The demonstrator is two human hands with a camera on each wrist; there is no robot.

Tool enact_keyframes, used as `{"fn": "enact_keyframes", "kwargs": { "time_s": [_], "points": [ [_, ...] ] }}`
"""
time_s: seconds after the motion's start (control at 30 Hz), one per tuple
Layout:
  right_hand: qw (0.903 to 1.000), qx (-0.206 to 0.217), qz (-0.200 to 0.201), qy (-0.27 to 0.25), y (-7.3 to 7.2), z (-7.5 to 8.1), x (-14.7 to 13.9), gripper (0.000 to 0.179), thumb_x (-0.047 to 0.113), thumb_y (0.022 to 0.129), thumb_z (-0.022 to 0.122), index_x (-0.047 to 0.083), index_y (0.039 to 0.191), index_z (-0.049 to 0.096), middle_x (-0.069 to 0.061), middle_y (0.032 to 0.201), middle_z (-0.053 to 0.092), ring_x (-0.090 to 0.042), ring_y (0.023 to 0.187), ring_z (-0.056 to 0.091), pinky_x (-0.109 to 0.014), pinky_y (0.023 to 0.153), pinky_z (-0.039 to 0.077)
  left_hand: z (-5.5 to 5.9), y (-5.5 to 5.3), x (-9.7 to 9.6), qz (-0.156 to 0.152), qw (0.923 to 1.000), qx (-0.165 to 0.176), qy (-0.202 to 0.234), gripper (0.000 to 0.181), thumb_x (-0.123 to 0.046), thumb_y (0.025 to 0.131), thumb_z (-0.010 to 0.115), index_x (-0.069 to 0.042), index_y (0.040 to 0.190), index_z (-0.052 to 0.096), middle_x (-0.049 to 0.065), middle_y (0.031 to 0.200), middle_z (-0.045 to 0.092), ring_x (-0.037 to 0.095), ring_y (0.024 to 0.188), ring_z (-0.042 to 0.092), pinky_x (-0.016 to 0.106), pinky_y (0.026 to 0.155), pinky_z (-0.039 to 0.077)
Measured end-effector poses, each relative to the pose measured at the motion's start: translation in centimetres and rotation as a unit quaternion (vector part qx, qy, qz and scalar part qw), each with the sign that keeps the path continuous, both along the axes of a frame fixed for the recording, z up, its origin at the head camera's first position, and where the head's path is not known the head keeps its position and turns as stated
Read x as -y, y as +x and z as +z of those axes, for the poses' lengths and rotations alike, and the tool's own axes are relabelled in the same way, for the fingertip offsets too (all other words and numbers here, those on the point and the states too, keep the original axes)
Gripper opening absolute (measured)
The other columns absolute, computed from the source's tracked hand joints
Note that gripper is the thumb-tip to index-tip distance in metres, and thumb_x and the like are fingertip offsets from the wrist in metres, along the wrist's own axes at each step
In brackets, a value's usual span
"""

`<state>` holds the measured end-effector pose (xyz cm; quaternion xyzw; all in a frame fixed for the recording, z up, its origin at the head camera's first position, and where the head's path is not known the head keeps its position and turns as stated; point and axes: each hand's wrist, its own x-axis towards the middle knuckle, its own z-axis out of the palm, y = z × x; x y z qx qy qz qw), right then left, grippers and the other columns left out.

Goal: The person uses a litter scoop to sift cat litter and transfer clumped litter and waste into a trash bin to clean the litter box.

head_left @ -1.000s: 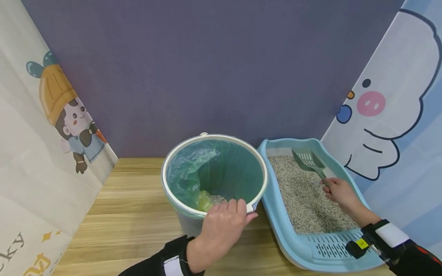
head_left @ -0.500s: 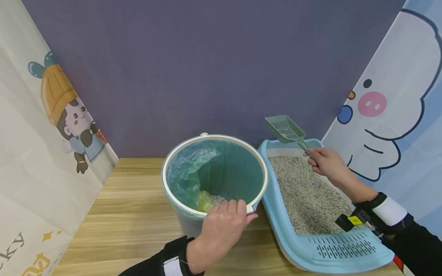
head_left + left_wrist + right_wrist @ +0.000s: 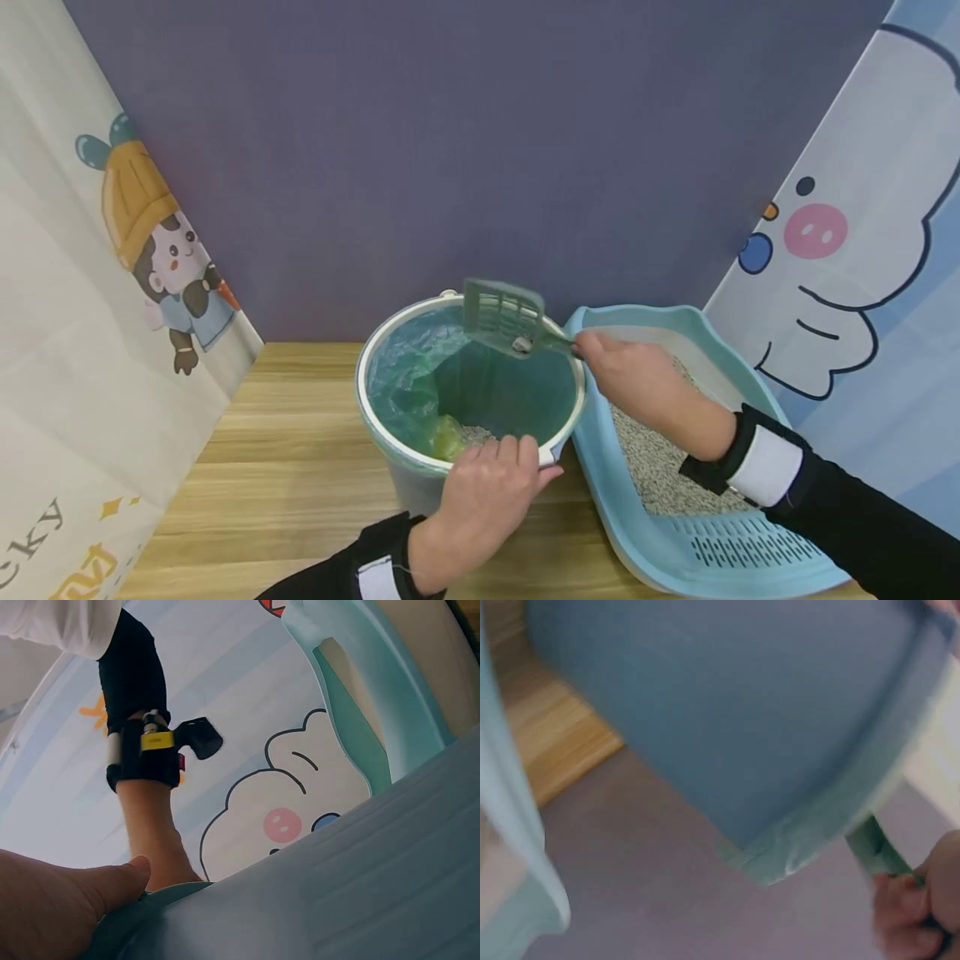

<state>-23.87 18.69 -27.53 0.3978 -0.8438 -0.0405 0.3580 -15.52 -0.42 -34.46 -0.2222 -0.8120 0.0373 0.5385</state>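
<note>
My left hand (image 3: 487, 500) holds the near rim of a trash bin (image 3: 417, 490), fingers over the edge and thumb outside. A green plastic liner (image 3: 397, 375) covers the bin's inside. With my right hand (image 3: 636, 385) I grip the handle of a green slotted litter scoop (image 3: 501, 310), its blade over the bin's far right part. One small pale clump (image 3: 522, 343) lies on the blade near the handle. The right wrist view shows the bin's outer wall (image 3: 727, 712) and the blurred right hand (image 3: 919, 907) on the scoop handle.
Right of the bin stands a light blue litter box (image 3: 611, 508) with grey-beige litter (image 3: 660, 471), partly under my right arm. A yellow-green bag (image 3: 447, 438) and some litter lie inside the bin. The wooden tabletop (image 3: 300, 467) meets a dark wall (image 3: 375, 167) behind.
My right hand has lifted the scoop out of the litter box and carried it left over the bin, blade now tilted. The left hand has stayed on the rim.
</note>
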Motion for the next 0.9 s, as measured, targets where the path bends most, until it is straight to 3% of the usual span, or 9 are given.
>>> {"fn": "enact_keyframes", "kwargs": {
  "time_s": [0.07,0.13,0.27,0.43,0.53,0.6,0.7,0.77,0.9],
  "points": [
    [0.9906,-0.119,0.035,0.058,0.1,-0.6,0.1,0.033,0.014,0.102,0.022,0.000,0.090,0.049,-0.004,0.059,0.043,-0.011,0.040,0.036,-0.021,0.033,0.026,0.0,0.0,0.0,0.002,1.0000,0.000,-0.002,0.052,-0.060,0.068,0.064,-0.017,0.058,0.037,-0.007,0.046,0.038,0.006,0.038,0.042,0.018,0.038,0.027],
    [0.9755,-0.189,0.060,0.096,0.1,-1.0,0.1,0.034,0.009,0.100,0.019,-0.002,0.094,0.051,-0.005,0.062,0.043,-0.011,0.041,0.036,-0.019,0.032,0.025,-0.1,0.0,0.0,0.002,1.0000,0.003,-0.002,0.052,-0.060,0.067,0.065,-0.017,0.058,0.037,-0.007,0.046,0.038,0.006,0.038,0.042,0.018,0.038,0.027],
    [0.9644,-0.222,0.088,0.113,0.4,-1.5,0.1,0.032,0.004,0.098,0.022,-0.002,0.096,0.054,-0.004,0.062,0.043,-0.010,0.041,0.034,-0.018,0.034,0.023,-0.2,0.1,0.0,0.004,1.0000,0.008,-0.003,0.052,-0.060,0.067,0.064,-0.017,0.058,0.038,-0.007,0.047,0.039,0.006,0.038,0.042,0.018,0.038,0.028],
    [0.9818,-0.161,0.088,0.048,0.9,-1.9,-0.3,0.032,0.011,0.101,0.024,0.000,0.094,0.053,-0.003,0.061,0.047,-0.009,0.039,0.035,-0.019,0.032,0.023,-0.5,0.1,-0.2,0.001,1.0000,0.005,0.002,0.052,-0.061,0.068,0.063,-0.017,0.059,0.038,-0.007,0.047,0.038,0.006,0.038,0.042,0.018,0.038,0.030],
    [0.9941,-0.083,0.045,-0.053,1.2,-1.8,-1.3,0.039,0.024,0.102,0.024,0.002,0.090,0.053,-0.002,0.058,0.050,-0.007,0.039,0.037,-0.021,0.034,0.028,-0.6,0.1,-0.3,0.000,1.0000,0.000,0.001,0.052,-0.061,0.069,0.062,-0.017,0.059,0.037,-0.007,0.047,0.038,0.006,0.038,0.041,0.018,0.039,0.030],
    [0.9910,-0.006,-0.004,-0.133,1.5,-1.4,-2.6,0.037,0.025,0.101,0.030,0.002,0.086,0.055,-0.001,0.055,0.048,-0.005,0.039,0.034,-0.022,0.036,0.028,-0.7,0.1,-0.3,0.000,1.0000,-0.002,-0.003,0.053,-0.061,0.070,0.061,-0.017,0.058,0.036,-0.008,0.046,0.036,0.005,0.037,0.040,0.018,0.039,0.028],
    [0.9601,0.125,-0.095,-0.231,1.9,-0.3,-5.5,0.033,0.022,0.099,0.038,0.001,0.085,0.059,0.000,0.054,0.045,-0.004,0.041,0.033,-0.024,0.040,0.031,-0.7,0.1,-0.3,-0.001,1.0000,0.004,-0.002,0.053,-0.061,0.071,0.060,-0.017,0.058,0.035,-0.007,0.046,0.035,0.005,0.037,0.038,0.018,0.038,0.027],
    [0.9233,0.226,-0.158,-0.267,2.0,0.4,-7.9,0.030,0.021,0.098,0.040,0.000,0.088,0.059,0.000,0.056,0.047,-0.004,0.041,0.034,-0.024,0.041,0.031,-0.7,0.1,-0.2,-0.001,1.0000,0.009,0.000,0.053,-0.060,0.071,0.061,-0.016,0.058,0.035,-0.007,0.046,0.035,0.006,0.037,0.038,0.018,0.038,0.027],
    [0.8390,0.410,-0.259,-0.247,1.5,0.5,-12.7,0.044,0.027,0.101,0.028,-0.006,0.101,0.056,0.001,0.058,0.048,-0.008,0.043,0.040,-0.027,0.045,0.034,-0.7,0.1,-0.1,0.001,0.9999,0.011,0.005,0.053,-0.060,0.069,0.062,-0.016,0.058,0.035,-0.006,0.047,0.035,0.007,0.037,0.039,0.019,0.038,0.027]
  ]
}}
